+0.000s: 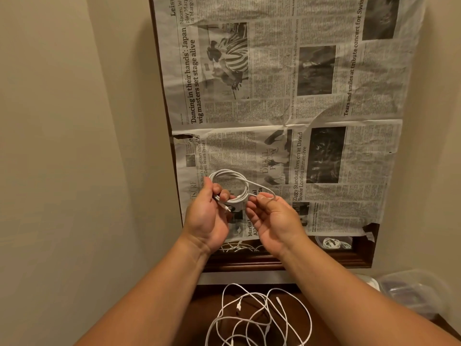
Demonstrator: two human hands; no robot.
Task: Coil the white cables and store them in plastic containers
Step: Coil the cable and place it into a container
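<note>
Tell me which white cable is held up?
The coiled cable, gripped by the left hand and pinched by the right hand. The cables below lie loose and tangled on the table.

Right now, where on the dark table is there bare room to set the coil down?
Little. Loose cables crowd the middle of the table. Bare wood shows only in a narrow strip between that tangle and the left forearm, and another beside the right forearm. The plastic containers fill the right corner.

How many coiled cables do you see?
2: one coil between left hand and right hand; another coil in a container below the newspaper, right. More may be hidden.
</note>
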